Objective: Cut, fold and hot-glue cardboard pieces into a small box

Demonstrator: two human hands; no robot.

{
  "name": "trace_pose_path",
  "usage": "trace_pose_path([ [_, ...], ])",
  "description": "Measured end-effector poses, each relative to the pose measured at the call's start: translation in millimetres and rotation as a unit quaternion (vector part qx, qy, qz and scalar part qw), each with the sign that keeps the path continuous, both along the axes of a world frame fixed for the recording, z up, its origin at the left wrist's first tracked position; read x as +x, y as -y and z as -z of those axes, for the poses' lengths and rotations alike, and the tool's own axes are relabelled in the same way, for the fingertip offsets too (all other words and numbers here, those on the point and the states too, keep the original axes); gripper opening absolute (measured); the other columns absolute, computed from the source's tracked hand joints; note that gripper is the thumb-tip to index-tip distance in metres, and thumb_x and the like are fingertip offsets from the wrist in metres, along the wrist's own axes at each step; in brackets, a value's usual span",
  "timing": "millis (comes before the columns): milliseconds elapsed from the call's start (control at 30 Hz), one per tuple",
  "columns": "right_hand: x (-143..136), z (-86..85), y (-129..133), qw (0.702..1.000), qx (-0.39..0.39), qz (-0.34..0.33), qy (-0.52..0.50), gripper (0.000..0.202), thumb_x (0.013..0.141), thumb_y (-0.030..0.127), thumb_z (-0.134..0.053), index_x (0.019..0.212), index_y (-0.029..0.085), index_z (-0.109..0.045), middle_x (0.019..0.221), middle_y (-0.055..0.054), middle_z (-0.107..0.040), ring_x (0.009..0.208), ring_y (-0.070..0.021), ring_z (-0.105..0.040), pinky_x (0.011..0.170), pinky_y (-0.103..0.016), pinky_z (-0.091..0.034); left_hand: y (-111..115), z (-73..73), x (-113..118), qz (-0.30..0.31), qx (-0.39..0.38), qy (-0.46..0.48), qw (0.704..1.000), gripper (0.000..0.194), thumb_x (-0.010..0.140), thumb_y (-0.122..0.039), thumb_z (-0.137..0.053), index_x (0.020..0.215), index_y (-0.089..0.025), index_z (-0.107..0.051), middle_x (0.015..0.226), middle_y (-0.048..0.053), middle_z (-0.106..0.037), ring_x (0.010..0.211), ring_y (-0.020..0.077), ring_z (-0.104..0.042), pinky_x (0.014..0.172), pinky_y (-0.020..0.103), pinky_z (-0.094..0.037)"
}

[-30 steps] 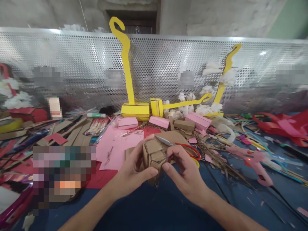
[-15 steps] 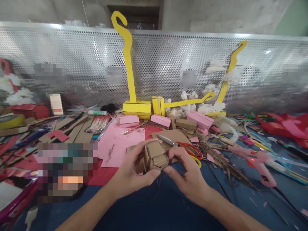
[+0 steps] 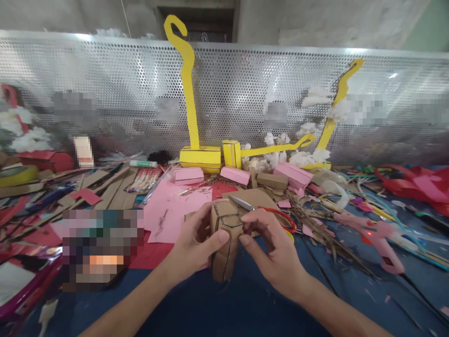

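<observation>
A small brown cardboard box, many-sided with dark seams, is held over the blue tabletop in front of me. My left hand wraps around its left side, the thumb lying across the front. At the right edge of the box, my right hand has its thumb and curled fingers closed in against the cardboard. Just behind the right hand lie scissors with red handles, their blades resting over a flat cardboard piece.
Yellow paper shapes with hooked stems stand along a perforated metal panel. Small pink boxes sit before them. A pink glue gun lies right, among twigs. Pink paper and cardboard strips cover the left.
The cardboard box has been tipped, so its long side now hangs downward below my hands. My left thumb has shifted up across its front, and my right fingers stay by its right edge.
</observation>
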State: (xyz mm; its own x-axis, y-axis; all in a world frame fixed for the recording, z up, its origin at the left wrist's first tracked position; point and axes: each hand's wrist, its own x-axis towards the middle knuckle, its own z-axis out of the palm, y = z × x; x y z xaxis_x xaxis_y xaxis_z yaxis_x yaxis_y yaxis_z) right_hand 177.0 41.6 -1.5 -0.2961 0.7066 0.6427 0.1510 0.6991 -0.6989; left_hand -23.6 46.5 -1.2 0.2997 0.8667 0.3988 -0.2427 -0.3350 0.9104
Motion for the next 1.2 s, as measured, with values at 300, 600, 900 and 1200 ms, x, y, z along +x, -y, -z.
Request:
trace_pose_path([
  [300, 0.5, 1.0, -9.3, 0.997, -0.071, -0.005, -0.019, 0.026, 0.101, 0.024, -0.055, 0.126, 0.032, -0.053, 0.099, -0.001, -0.056, 0.091, -0.0159, -0.06, 0.085, -0.029, -0.055, -7.1, 4.0, -0.6, 0.046, -0.093, -0.034, 0.994, 0.054, 0.092, -0.035, -0.071, 0.14, -0.021, -0.05, 0.141, 0.015, -0.061, 0.127, 0.03, -0.059, 0.106, 0.04, -0.047],
  [600, -2.2, 0.7, -9.8, 0.99, -0.129, -0.044, -0.027, 0.032, 0.101, 0.028, -0.055, 0.132, 0.034, -0.046, 0.102, -0.001, -0.054, 0.097, -0.0171, -0.062, 0.086, -0.03, -0.055, -15.4, 13.7, -6.6, 0.032, -0.076, -0.066, 0.994, 0.062, 0.088, -0.036, -0.075, 0.141, -0.019, -0.048, 0.141, 0.018, -0.06, 0.126, 0.0322, -0.06, 0.106, 0.045, -0.048],
  [900, 2.2, -2.0, -13.1, 0.99, -0.132, -0.052, 0.017, 0.05, 0.099, 0.019, -0.052, 0.147, 0.031, -0.039, 0.127, -0.008, -0.061, 0.108, -0.0194, -0.066, 0.095, -0.035, -0.057, -20.6, 17.3, -6.1, 0.002, -0.116, -0.054, 0.992, 0.059, 0.087, -0.04, -0.075, 0.138, -0.019, -0.055, 0.142, 0.017, -0.061, 0.128, 0.0324, -0.06, 0.106, 0.045, -0.048],
  [1200, 33.6, -10.8, -11.7, 0.949, -0.04, 0.05, 0.308, 0.045, 0.092, 0.028, -0.066, 0.137, 0.025, -0.06, 0.133, -0.013, -0.069, 0.12, -0.0327, -0.066, 0.101, -0.05, -0.054, -15.9, 8.9, -0.1, -0.054, -0.3, 0.093, 0.948, 0.05, 0.087, -0.042, -0.073, 0.13, -0.018, -0.065, 0.131, 0.016, -0.071, 0.122, 0.032, -0.066, 0.1, 0.044, -0.056],
])
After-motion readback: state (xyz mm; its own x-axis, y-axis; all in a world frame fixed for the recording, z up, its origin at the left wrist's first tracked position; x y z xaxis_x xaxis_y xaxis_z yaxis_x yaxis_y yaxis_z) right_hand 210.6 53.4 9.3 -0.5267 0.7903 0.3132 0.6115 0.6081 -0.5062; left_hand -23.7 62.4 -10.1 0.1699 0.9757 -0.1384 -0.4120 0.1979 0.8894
